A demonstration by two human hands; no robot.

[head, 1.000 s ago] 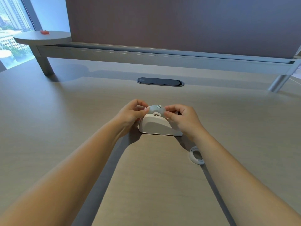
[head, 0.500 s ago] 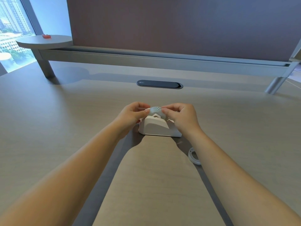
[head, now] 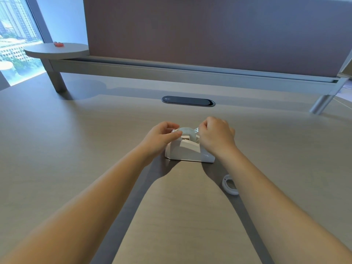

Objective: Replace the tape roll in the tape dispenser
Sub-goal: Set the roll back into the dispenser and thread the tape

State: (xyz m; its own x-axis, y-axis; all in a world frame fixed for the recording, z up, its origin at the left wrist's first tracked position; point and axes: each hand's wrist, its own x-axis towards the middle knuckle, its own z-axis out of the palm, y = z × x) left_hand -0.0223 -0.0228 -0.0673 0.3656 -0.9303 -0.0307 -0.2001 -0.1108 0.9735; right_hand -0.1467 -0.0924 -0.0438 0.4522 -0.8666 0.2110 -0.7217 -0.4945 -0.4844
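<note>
A white tape dispenser (head: 187, 152) stands on the beige desk in the middle of the head view. A pale grey-green tape roll (head: 187, 130) sits in its top, partly sunk into the body. My left hand (head: 162, 135) pinches the roll's left side. My right hand (head: 217, 137) is closed at the roll's right side, pinching a short patterned tape end (head: 197, 129) that sticks out from the roll. A white empty tape core (head: 229, 184) lies flat on the desk to the right, partly hidden by my right forearm.
A dark oval cable grommet (head: 188, 101) is set in the desk behind the dispenser. A grey rail (head: 190, 73) on legs and a dark partition run along the back. A round shelf (head: 57, 50) at far left bears a small red object (head: 59, 44).
The roll has dropped lower into the dispenser. My right hand has turned over into a fist and pulled a short tape end out to the right. The left hand stays on the roll.
</note>
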